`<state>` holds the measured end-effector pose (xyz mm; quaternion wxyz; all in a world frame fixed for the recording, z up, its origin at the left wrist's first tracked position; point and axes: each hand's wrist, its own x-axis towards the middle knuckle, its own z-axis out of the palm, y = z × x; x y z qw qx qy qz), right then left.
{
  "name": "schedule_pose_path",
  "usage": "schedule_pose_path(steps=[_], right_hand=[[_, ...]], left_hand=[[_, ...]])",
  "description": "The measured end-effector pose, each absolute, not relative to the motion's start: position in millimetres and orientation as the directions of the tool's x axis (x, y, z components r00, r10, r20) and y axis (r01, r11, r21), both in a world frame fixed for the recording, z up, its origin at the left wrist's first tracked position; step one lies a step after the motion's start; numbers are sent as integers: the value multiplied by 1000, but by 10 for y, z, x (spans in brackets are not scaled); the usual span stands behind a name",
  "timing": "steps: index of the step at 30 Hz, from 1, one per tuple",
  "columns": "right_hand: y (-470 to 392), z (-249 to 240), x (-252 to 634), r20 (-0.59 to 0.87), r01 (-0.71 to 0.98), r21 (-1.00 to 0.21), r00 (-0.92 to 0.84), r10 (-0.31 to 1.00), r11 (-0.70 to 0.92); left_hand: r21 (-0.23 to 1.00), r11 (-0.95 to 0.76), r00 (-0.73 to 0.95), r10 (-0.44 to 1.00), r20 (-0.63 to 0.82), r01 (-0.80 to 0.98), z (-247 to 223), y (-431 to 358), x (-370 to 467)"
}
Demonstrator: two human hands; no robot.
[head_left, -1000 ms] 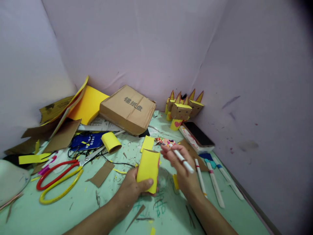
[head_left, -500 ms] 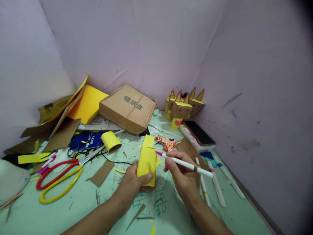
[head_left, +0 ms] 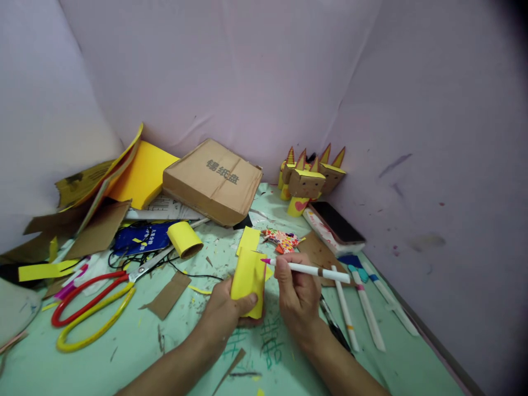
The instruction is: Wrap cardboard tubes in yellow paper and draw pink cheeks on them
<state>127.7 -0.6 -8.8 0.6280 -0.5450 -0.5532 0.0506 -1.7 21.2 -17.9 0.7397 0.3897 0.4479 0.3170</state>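
My left hand grips a yellow paper-covered piece, its thumb pressed on the lower face; brown cardboard shows at the bottom edge. In my right hand is a white marker with a magenta tip, held like a pen. The tip is at the upper right edge of the yellow piece; I cannot tell whether it touches. Just behind lie a small yellow paper strip and a patterned paper scrap.
Scissors with red and yellow handles lie left, near a yellow tube. A cardboard box stands behind. Cardboard figures and a phone sit back right. Several markers lie right, on the green tabletop.
My right hand has shifted slightly left and turned, so the marker lies flatter, its tip still by the yellow piece's edge. My left hand keeps its hold. The view has shifted a little.
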Motion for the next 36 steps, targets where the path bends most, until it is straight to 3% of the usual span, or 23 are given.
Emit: schedule_pose_path(steps=[22, 36], right_hand=[[43, -93, 1254, 686, 641, -665, 321, 653, 383], [44, -104, 1226, 687, 620, -663, 281, 670, 420]], left_hand=[[876, 474, 379, 830, -409, -93, -159, 211, -4], [883, 467, 389, 821, -417, -41, -111, 205, -18]])
